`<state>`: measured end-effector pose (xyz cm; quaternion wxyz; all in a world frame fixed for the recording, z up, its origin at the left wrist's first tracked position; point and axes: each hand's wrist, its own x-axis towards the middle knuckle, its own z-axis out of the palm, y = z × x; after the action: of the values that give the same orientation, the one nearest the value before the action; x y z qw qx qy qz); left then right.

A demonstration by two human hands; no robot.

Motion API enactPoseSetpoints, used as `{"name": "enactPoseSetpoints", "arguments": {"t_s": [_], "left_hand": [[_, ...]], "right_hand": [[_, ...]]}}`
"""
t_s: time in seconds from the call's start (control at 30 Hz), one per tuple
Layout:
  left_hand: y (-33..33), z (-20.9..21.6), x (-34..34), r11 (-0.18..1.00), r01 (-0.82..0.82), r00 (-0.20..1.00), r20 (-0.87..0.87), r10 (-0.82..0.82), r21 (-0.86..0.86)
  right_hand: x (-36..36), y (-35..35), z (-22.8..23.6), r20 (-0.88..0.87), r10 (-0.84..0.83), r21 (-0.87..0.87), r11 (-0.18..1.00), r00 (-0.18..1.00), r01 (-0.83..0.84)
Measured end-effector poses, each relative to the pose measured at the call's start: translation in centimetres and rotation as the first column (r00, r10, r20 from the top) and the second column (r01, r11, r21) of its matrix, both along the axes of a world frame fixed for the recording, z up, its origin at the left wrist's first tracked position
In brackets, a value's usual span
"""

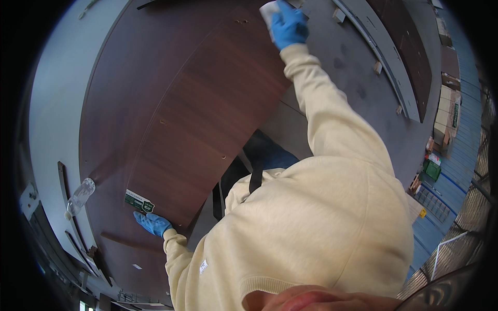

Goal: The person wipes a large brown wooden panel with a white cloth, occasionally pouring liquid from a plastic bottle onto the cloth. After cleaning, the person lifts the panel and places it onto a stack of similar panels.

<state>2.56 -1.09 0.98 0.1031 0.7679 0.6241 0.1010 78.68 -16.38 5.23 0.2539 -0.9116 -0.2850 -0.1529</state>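
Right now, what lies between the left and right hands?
In the head view, the brown panel spans from the left hand to the right hand, with a green-and-white label beside the left.

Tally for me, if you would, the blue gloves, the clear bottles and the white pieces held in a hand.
Blue gloves: 2 (one on the left hand, one on the right hand)
Clear bottle: 1
White piece in the right hand: 1
Total: 4
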Motion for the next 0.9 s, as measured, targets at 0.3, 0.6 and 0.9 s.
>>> {"name": "enactPoseSetpoints", "arguments": {"t_s": [0.3,0.6,0.9], "left_hand": [[0.3,0.1,0.2,0.999,0.009,1.0,0.022,-0.009,-0.033],[0.5,0.5,2.3,0.98,-0.12,0.931,0.326,0.166,-0.158],[0.3,-0.6,-0.9,0.996,-0.094,0.995,0.031,0.093,0.012]], "right_hand": [[-7.6,-11.2,1.2,-0.114,-0.188,-0.409,0.904,0.976,0.127],[-4.2,-14.0,-1.0,-0.001,-0.172,0.108,0.979,0.985,0.171],[-10.3,-10.3,1.1,0.16,0.064,-0.368,0.93,0.985,0.0]]}}
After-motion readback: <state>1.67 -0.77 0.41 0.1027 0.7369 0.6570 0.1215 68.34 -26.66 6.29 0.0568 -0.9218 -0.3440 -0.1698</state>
